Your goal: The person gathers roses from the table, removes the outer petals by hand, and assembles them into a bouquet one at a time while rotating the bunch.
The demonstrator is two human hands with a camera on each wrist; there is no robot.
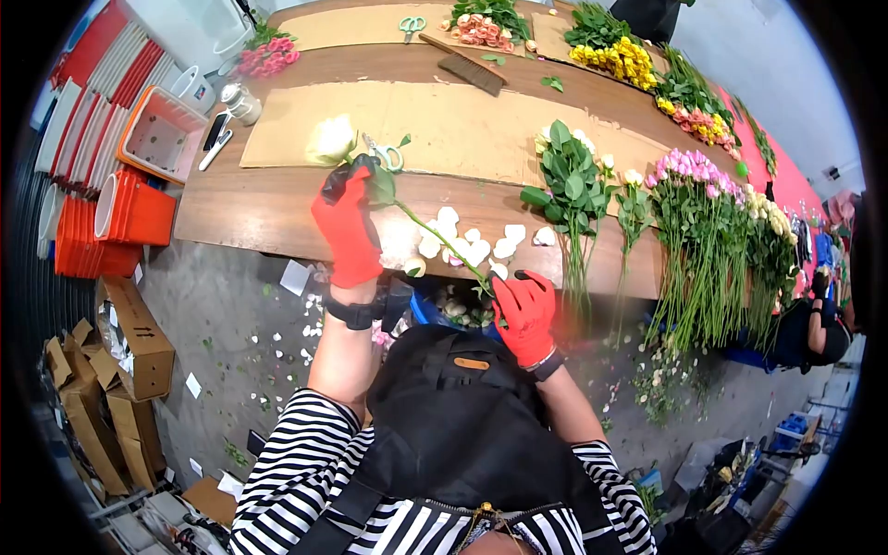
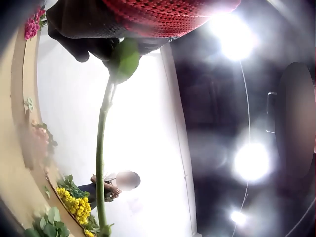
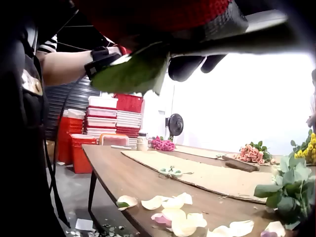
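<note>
A white rose with a long green stem slants across the front edge of the wooden table. My left hand, in a red and black glove, grips it just under the bloom, beside a leaf. In the left wrist view the stem runs down from the dark fingertips. My right hand, gloved alike, holds the lower stem. A green leaf hangs by that hand in the right wrist view. Loose white petals lie on the table below the stem, and pale-handled scissors rest on the cardboard behind.
Bunches of white roses and pink roses lie to the right, stems over the edge. Farther back are a brush, peach roses and yellow flowers. Orange crates stand left; petals litter the floor.
</note>
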